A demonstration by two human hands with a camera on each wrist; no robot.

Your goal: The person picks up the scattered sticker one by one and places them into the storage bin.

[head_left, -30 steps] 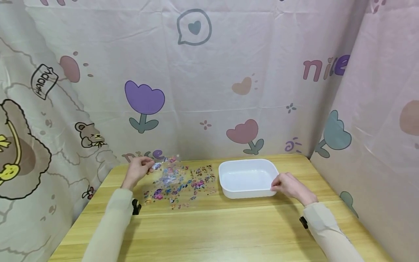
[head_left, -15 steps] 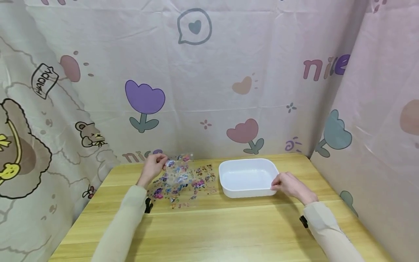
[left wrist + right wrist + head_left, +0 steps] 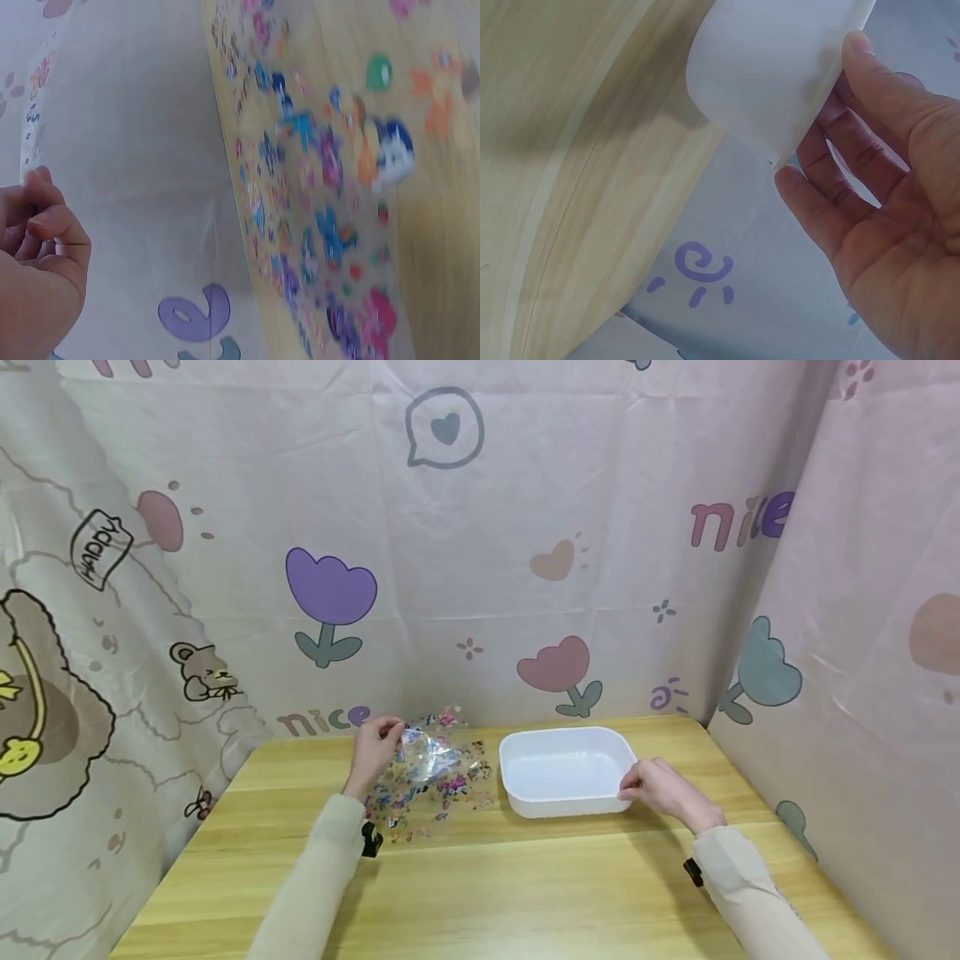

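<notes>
My left hand [image 3: 377,748] pinches the edge of a clear sticker sheet [image 3: 435,752] and holds it raised over the back of the table. In the left wrist view the lifted sheet [image 3: 36,97] rises from the fingertips, seen almost edge-on. Below it lie more transparent sheets [image 3: 330,195] printed with small colourful cartoon figures. On the right stands a white rectangular plastic tub [image 3: 566,772], with nothing visible inside. My right hand [image 3: 663,789] grips its near right corner, thumb and fingers on either side of the rim, as the right wrist view shows.
Both items sit toward the back of a wooden table [image 3: 487,893]. A patterned cloth [image 3: 450,543] hangs right behind the table edge and along both sides. Dark wrist cameras [image 3: 371,840] are strapped under the sleeves.
My left hand has moved to the right, carrying the sticker sheet over the others toward the tub. The right hand has stayed at the tub's corner.
</notes>
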